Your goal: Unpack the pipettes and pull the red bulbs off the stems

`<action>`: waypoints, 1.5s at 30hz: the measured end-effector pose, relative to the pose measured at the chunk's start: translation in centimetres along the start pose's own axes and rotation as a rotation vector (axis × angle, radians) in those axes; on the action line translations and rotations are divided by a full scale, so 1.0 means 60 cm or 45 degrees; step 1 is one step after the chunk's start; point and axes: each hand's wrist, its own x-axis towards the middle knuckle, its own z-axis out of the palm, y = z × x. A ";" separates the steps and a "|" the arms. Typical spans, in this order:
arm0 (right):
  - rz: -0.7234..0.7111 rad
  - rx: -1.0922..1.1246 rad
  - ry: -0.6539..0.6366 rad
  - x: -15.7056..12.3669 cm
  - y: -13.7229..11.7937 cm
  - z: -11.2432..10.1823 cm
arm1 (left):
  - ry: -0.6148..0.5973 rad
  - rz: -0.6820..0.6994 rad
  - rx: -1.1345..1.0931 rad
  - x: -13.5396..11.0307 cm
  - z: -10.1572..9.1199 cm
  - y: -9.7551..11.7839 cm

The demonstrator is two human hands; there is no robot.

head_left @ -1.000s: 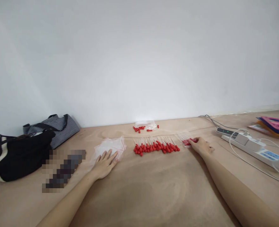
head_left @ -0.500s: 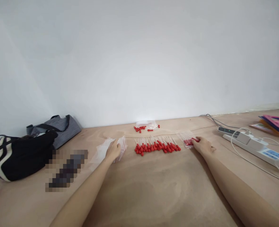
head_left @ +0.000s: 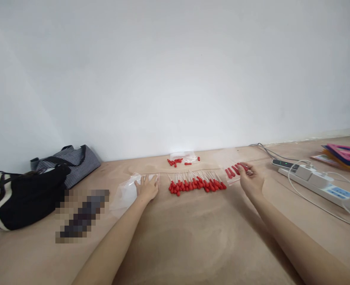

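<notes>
Left hand: fingers spread on the clear bags, gripping nothing.
Right hand: thumb and fingers closed on the right edge of the filled bag; red ends show inside.
Sticks: in a row on the table, between both hands.
Red pieces: behind the row, near the wall.

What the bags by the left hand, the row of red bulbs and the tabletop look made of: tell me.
Bags: thin plastic film, faintly glossy, being translucent and creased. Red bulbs: probably rubber or plastic, smooth, given their even colour. Tabletop: likely wood or wood-look sheet, mostly matte, judging by its swirling grain.
</notes>
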 end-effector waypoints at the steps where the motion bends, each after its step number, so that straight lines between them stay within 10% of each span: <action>1: 0.052 0.226 -0.081 -0.019 -0.015 0.003 | 0.055 0.026 -0.010 -0.006 -0.005 0.006; 10: 0.388 0.654 -1.299 -0.199 -0.079 0.037 | 0.281 0.509 -0.639 -0.116 -0.054 0.049; 18: -0.244 0.131 -1.092 -0.199 -0.067 0.046 | -0.525 0.913 -0.592 -0.180 -0.054 0.055; 27: -0.696 -0.338 -1.260 -0.158 -0.056 0.000 | -0.387 0.748 -0.631 -0.184 -0.058 0.053; 32: -0.820 -0.342 -1.321 -0.171 -0.066 0.007 | -0.382 0.959 -0.694 -0.157 -0.058 0.097; 40: -0.845 -0.265 -1.387 -0.169 -0.064 0.005 | -0.566 1.244 -0.689 -0.129 -0.032 0.135; 45: -0.826 -0.254 -1.341 -0.163 -0.060 0.007 | -0.637 1.036 -0.688 -0.119 -0.033 0.129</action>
